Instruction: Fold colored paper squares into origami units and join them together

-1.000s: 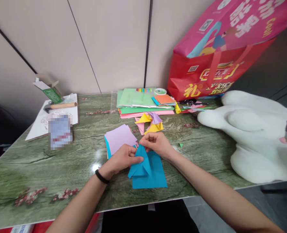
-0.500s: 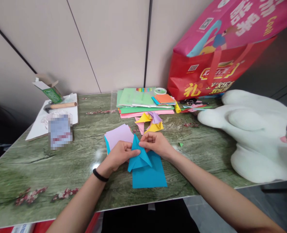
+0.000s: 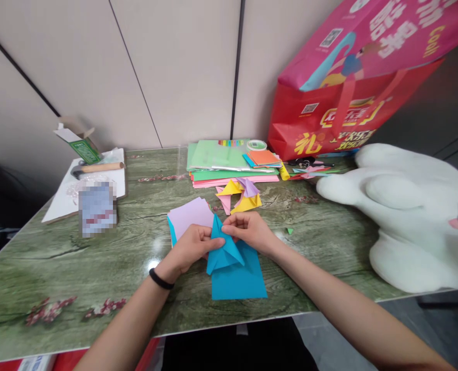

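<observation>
A folded blue origami paper (image 3: 224, 256) is held between my two hands, its point facing away from me. My left hand (image 3: 192, 246) pinches its left side, thumb on top. With thumb and fingertips my right hand (image 3: 249, 229) grips the upper right edge. Beneath it a flat blue sheet (image 3: 240, 284) lies on the table. A stack of lilac and blue paper (image 3: 190, 217) sits beside my left hand, partly covered by it. Just beyond my hands are folded yellow, pink and lilac pieces (image 3: 240, 195) joined in a curve.
Coloured paper packs (image 3: 213, 154) and a tape roll (image 3: 257, 145) lie at the table's back. A white plush toy (image 3: 399, 206) and a red bag (image 3: 329, 118) occupy the right. At left are a hammer (image 3: 101, 167), a green box (image 3: 84, 148) and a blurred packet (image 3: 97, 208).
The folded blue paper has shifted very slightly to the right in my hands. Both hands keep their grip, and the other things stay where they were.
</observation>
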Tool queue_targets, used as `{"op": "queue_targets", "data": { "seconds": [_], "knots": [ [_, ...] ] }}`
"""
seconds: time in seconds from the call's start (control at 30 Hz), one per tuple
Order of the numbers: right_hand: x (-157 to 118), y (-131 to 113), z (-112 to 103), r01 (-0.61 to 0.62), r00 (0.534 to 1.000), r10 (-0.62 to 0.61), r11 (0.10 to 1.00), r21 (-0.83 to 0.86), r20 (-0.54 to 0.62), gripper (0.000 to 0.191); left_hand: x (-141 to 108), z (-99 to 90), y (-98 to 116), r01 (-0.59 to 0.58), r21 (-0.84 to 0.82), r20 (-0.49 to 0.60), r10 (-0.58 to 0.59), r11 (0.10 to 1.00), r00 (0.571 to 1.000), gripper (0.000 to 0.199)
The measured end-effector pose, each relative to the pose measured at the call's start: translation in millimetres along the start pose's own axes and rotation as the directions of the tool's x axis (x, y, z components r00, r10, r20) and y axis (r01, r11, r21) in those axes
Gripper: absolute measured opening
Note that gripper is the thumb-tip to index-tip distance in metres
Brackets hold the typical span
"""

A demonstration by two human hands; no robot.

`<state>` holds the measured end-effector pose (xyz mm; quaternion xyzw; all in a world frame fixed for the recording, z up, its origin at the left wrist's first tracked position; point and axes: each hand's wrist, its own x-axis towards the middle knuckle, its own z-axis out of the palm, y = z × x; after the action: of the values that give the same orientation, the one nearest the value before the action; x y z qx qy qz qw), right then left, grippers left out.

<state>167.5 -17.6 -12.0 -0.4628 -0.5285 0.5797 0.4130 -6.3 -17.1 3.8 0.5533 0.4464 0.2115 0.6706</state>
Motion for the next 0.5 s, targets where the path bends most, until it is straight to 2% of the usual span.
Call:
{"op": "queue_targets", "data": {
  "seconds": [0.5],
  "knots": [
    [0.2, 4.4, 1.3, 0.093, 0.995, -0.091, 0.993, -0.072, 0.04, 0.032, -0.2, 0.8, -1.0, -0.028, 0.047, 0.009, 0.027, 0.999, 1.0, 0.037]
  ]
}}
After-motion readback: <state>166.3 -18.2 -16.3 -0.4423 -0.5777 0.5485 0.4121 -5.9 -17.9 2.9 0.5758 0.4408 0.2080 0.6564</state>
